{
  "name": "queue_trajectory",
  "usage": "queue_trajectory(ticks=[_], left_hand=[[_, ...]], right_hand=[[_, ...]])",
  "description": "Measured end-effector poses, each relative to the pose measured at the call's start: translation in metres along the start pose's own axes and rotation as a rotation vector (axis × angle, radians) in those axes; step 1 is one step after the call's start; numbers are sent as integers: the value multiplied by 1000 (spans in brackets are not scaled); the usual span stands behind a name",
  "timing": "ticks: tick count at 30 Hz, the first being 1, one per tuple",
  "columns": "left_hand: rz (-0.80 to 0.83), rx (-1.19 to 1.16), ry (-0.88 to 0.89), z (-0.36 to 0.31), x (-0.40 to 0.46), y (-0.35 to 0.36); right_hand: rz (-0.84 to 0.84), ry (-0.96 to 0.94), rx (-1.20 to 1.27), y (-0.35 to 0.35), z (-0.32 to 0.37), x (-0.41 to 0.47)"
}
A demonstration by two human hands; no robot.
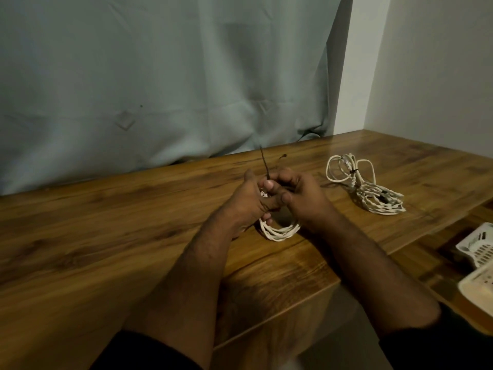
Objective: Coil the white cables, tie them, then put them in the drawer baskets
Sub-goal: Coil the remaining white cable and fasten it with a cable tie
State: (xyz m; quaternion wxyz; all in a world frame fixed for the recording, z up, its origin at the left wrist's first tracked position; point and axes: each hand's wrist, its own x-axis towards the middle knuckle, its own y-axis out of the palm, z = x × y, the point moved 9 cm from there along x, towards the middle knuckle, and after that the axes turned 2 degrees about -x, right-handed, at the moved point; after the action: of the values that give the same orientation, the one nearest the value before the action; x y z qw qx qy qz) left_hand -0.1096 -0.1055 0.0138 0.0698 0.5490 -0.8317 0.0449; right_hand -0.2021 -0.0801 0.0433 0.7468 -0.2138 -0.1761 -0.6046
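You hold a coiled white cable over the wooden table, both hands closed on it.

Your left hand (246, 202) and right hand (298, 196) pinch the coiled cable (280, 231) and a dark twist tie (265, 162) sticking up at its top. A second cable bundle (370, 190) lies to the right; white baskets (477, 252) sit near right.

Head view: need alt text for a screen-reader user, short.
Two bare hands, left hand and right hand, hold a coiled white cable over a wooden table, twisting a dark tie around it. A second white cable lies to the right; white baskets sit at the right edge.
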Motion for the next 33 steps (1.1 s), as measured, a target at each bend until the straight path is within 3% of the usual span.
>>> queue_trajectory(ticks=[5, 9, 14, 16, 24, 33], left_hand=[[-15, 21, 89, -14, -2, 7], [-101, 135, 61, -10, -1, 11], [-261, 96, 79, -12, -2, 10], [-243, 66, 79, -12, -2, 13], [-150, 326, 135, -24, -2, 14], [-113, 235, 146, -35, -11, 17]], right_hand=[[-228, -1, -8, -20, 1, 2], [-351, -8, -37, -35, 6, -1], [-333, -57, -98, -33, 7, 3], [-342, -55, -89, -37, 6, 5], [-343, -36, -118, -42, 3, 3], [-239, -93, -185, -29, 16, -1]])
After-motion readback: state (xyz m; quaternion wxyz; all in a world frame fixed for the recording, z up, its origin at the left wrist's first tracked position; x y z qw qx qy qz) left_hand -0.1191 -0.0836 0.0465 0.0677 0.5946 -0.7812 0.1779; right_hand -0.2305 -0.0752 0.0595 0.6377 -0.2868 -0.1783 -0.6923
